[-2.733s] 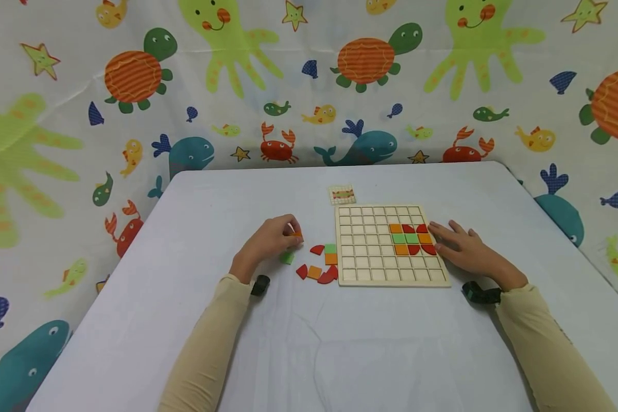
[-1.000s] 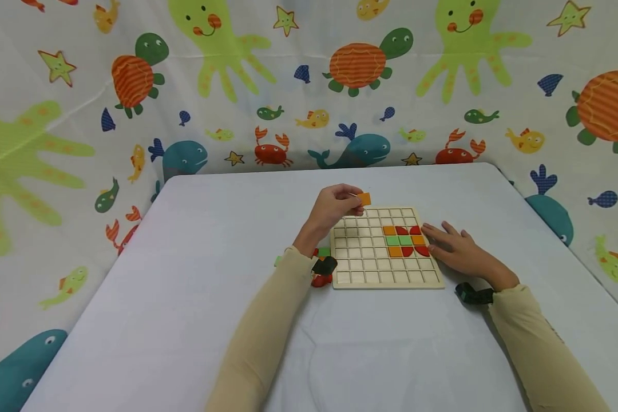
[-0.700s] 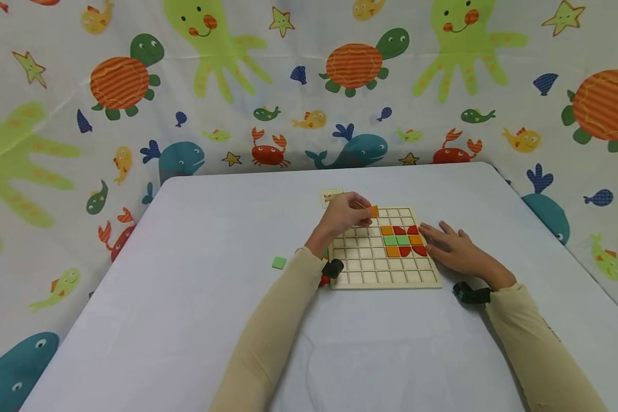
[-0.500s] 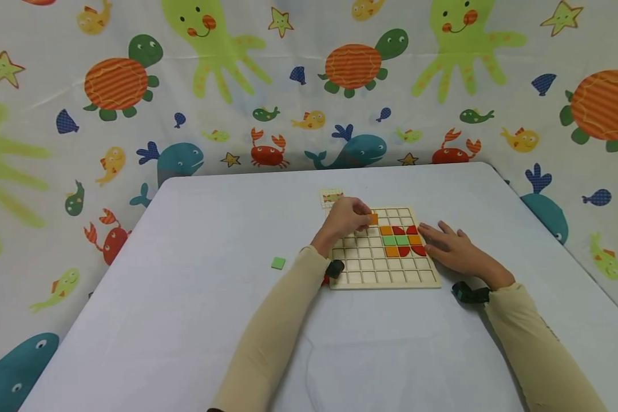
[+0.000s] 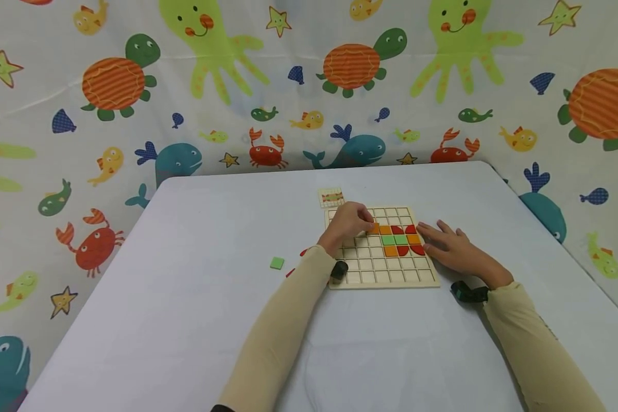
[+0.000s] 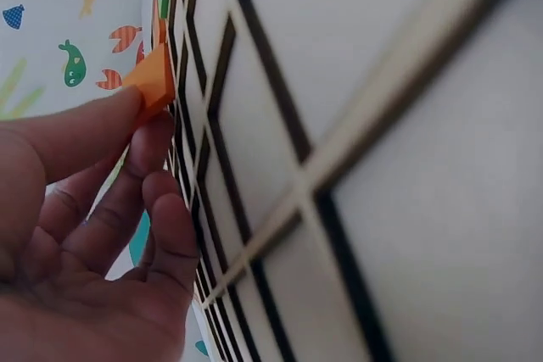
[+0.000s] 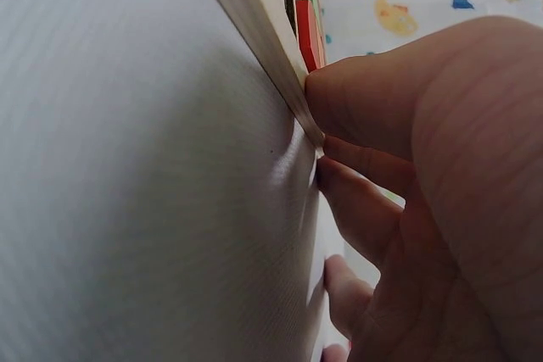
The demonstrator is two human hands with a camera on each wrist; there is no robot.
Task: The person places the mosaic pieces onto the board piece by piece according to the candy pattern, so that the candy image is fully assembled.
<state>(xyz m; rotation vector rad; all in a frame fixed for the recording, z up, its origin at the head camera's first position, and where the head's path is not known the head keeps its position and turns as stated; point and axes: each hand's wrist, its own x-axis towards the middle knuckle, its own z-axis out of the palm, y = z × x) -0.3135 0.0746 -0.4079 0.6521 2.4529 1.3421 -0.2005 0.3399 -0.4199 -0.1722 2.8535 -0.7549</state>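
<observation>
My left hand (image 5: 349,222) pinches an orange square tile (image 6: 154,80) between thumb and fingertips, right at the surface of the wooden grid board (image 5: 360,278). In the head view this tile sits just left of a placed orange tile (image 5: 385,230) in the same row. The placed pieces form a block of orange and green squares and red curved pieces on the board's right side. Beside the board's right edge rests my right hand (image 5: 450,247), fingers spread, with thumb and fingertips touching the rim (image 7: 293,95).
A small pattern card (image 5: 332,197) lies behind the board's back left corner. One green square tile (image 5: 277,262) is on the table to the left. Red pieces (image 5: 302,252) peek out from behind the left sleeve, which hides the other loose pieces.
My left hand picked up the orange tile left of the board, carried it right over the board, then lowered it toward the row of placed pieces. The right hand stays at the edge.
</observation>
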